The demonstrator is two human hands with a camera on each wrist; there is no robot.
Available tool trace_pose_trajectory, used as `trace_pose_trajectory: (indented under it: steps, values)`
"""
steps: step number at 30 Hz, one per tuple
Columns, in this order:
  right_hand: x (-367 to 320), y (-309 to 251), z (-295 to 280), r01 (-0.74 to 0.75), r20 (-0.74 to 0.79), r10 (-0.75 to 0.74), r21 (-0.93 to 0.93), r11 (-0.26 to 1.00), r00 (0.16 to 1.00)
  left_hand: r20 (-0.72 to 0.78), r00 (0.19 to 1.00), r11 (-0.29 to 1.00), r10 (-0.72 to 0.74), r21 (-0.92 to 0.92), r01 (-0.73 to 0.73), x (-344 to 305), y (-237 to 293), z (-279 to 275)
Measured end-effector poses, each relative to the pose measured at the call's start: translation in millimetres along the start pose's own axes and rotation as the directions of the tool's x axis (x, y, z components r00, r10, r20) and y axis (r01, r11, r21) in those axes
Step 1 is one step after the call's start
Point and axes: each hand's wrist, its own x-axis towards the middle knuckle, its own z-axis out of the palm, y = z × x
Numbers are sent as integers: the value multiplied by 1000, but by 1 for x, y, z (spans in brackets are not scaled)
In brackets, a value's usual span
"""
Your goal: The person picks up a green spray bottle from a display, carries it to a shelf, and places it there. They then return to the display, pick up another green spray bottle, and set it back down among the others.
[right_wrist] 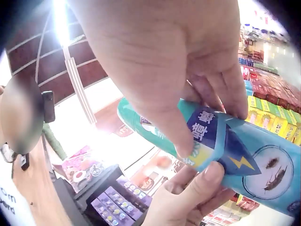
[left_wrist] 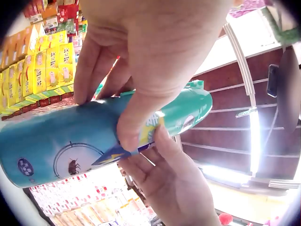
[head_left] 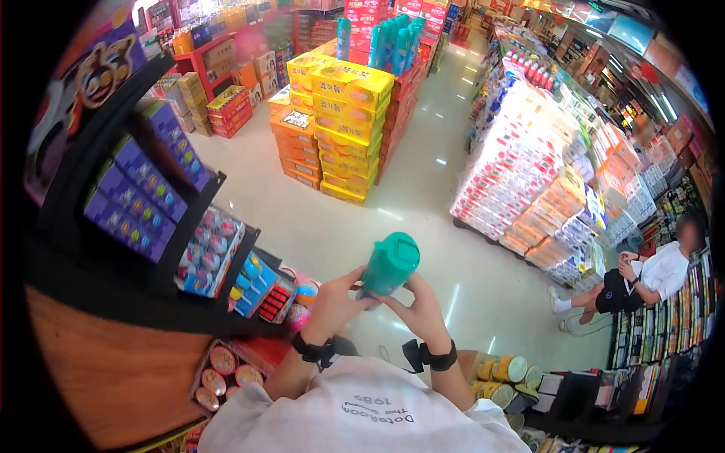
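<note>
A teal spray can with a green cap and insect pictures on its label is held up in front of my chest. My left hand grips its lower part from the left, and my right hand grips it from the right. In the left wrist view my left hand wraps over the can, thumb on the label. From the right wrist camera, my right hand curls round the can, with fingers of the other hand underneath.
A black display rack with purple boxes and small goods stands at my left. Stacked yellow and orange cartons fill the aisle middle, and a white pallet stack stands to the right. A person crouches at the right shelves.
</note>
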Motion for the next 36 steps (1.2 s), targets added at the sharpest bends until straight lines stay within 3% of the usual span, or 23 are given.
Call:
trace_pose_trajectory:
  steps: [9, 12, 15, 18, 22, 24, 32, 36]
  values:
    - [174, 32, 9, -45, -61, 52, 109, 993, 997, -45, 991, 991, 124, -50, -126, 176, -24, -58]
    - [223, 32, 19, -31, -231, 83, 220, 975, 969, -88, 981, 982, 175, -55, -180, 219, -29, -70]
    - [276, 43, 26, -16, -245, 83, 266, 964, 966, -161, 971, 984, 176, -6, -179, 262, -36, -85]
    - [329, 71, 25, -39, -95, 50, 117, 992, 994, -177, 979, 995, 99, 9, -99, 302, -48, -95]
    - [405, 93, 22, -1, -47, 6, 122, 992, 999, -233, 967, 995, 99, 5, -101, 370, -67, -104]
    - [439, 110, 17, 25, -48, -21, 100, 995, 999, -201, 979, 999, 36, 25, -32, 408, -62, -111]
    - [608, 154, -16, 70, -7, -70, 205, 976, 998, -208, 978, 996, -21, 86, 39, 570, -52, -135]
    - [676, 178, -17, 113, 9, -119, 268, 957, 993, -280, 960, 992, 18, 127, 18, 627, -61, -144]
